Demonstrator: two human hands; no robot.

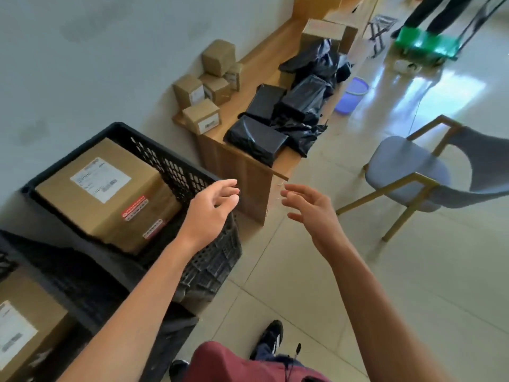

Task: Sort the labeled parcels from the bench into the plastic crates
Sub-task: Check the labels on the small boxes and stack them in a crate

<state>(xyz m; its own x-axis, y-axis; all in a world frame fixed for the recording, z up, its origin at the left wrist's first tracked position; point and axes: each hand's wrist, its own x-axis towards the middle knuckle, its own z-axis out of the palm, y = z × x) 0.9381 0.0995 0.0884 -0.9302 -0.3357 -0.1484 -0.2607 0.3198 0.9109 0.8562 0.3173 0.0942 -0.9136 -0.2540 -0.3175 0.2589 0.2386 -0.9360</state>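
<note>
A black plastic crate point(192, 172) at the left holds a large cardboard box point(110, 194) with a white label. A second crate point(5, 263) at the bottom left holds another labelled box point(24, 326). The wooden bench point(248, 172) along the wall carries several small cardboard boxes point(202, 115) and several black-wrapped parcels point(256, 139). My left hand point(212, 210) hovers over the first crate's near corner, fingers apart and empty. My right hand point(311, 210) is beside it over the floor, also empty with fingers spread. Both hands are short of the bench's near end.
A grey chair with wooden legs point(407, 172) stands to the right of the bench. A purple bucket point(351, 96) sits on the floor beyond it. A person's legs and a green trolley point(424, 45) are at the far right. My foot point(271, 337) is on the tiled floor.
</note>
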